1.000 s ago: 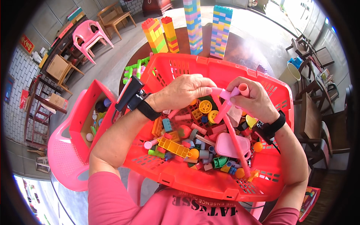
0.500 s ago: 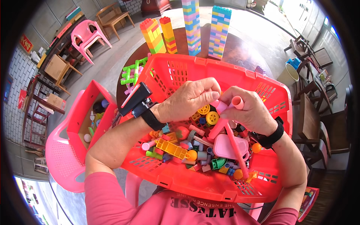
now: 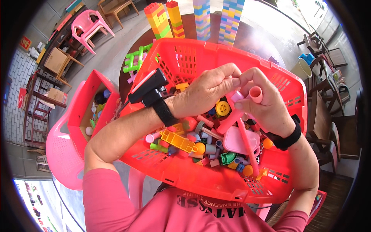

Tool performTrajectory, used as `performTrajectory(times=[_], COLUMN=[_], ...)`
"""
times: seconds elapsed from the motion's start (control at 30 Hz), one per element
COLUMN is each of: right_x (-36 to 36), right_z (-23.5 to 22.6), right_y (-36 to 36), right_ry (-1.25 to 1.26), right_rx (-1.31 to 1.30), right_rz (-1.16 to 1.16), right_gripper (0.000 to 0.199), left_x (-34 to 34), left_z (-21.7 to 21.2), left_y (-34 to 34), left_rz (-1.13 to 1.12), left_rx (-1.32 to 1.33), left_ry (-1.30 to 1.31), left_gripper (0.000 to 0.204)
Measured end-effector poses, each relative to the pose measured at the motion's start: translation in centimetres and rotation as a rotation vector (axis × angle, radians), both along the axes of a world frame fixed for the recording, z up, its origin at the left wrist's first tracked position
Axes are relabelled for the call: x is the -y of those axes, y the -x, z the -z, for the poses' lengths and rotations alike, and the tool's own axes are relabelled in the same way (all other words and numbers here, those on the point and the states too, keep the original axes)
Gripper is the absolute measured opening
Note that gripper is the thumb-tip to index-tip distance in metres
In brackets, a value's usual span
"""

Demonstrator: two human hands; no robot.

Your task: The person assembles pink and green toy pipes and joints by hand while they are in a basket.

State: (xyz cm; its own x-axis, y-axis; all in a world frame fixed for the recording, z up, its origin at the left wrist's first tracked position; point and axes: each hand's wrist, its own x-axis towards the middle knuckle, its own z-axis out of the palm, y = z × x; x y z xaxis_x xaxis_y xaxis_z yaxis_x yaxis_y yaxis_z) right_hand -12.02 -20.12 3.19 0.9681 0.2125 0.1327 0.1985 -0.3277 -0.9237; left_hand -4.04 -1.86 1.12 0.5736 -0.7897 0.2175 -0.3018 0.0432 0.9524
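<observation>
My right hand is closed round pink toy pipe pieces, one with its round open end facing up. A lilac-pink tube sits by its thumb, and a wider coral tube slants down below. My left hand is pinched against the fingertips of the right; whatever lies between its fingers is hidden. Both hands are above a red plastic basket full of loose toy pieces. Among these are a yellow wheel, a yellow ladder-like strip, a pink lidded box and a long coral rod.
Block towers stand on the round brown table beyond the basket, with a green pipe frame to their left. A red box of toys rests on a pink chair at left. Wooden chairs line the right.
Both hands have moved slightly to the right, holding the pipe pieces. The lilac-pink tube shows more upright beside the right thumb. The whole view has shifted a little.
</observation>
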Motion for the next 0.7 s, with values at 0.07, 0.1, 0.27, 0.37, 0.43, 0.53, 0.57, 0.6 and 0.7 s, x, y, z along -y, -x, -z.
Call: performTrajectory(times=[0.07,0.1,0.27,0.37,0.43,0.53,0.57,0.6,0.7], right_x=[-0.1,-0.1,0.2,1.1,1.9,3.1,3.2,3.3,3.0], right_z=[0.0,0.0,0.7,1.1,1.3,1.0,0.9,0.9,1.2], right_y=[0.0,0.0,-1.2,-2.9,-3.3,-3.6,-3.5,-3.5,-3.4], right_ry=[-0.011,-0.016,0.010,0.014,0.040,0.102,0.092,0.108,0.121], right_rx=[0.011,0.016,0.025,0.022,-0.001,-0.069,-0.055,-0.070,-0.029], right_rz=[0.008,0.012,0.033,0.002,0.066,0.152,0.110,0.098,0.052], right_gripper=[0.034,0.035,0.034,0.038,0.039,0.027,0.025,0.023,0.020], left_x=[0.1,0.2,0.6,0.4,-0.1,-1.1,-1.2,-1.4,-1.3], left_z=[0.1,0.1,0.2,0.5,0.7,1.0,1.0,1.1,1.6], left_y=[0.0,0.0,-1.0,-2.3,-3.1,-4.3,-4.6,-4.8,-4.6], left_rz=[-0.014,-0.018,-0.030,-0.039,-0.100,-0.207,-0.204,-0.200,-0.119], left_rx=[0.011,0.019,0.060,-0.007,-0.074,-0.167,-0.189,-0.211,-0.181], left_ry=[-0.004,-0.001,0.006,-0.028,-0.065,-0.051,-0.053,-0.055,-0.091], left_gripper=[0.026,0.027,0.029,0.026,0.024,0.024,0.025,0.025,0.030])
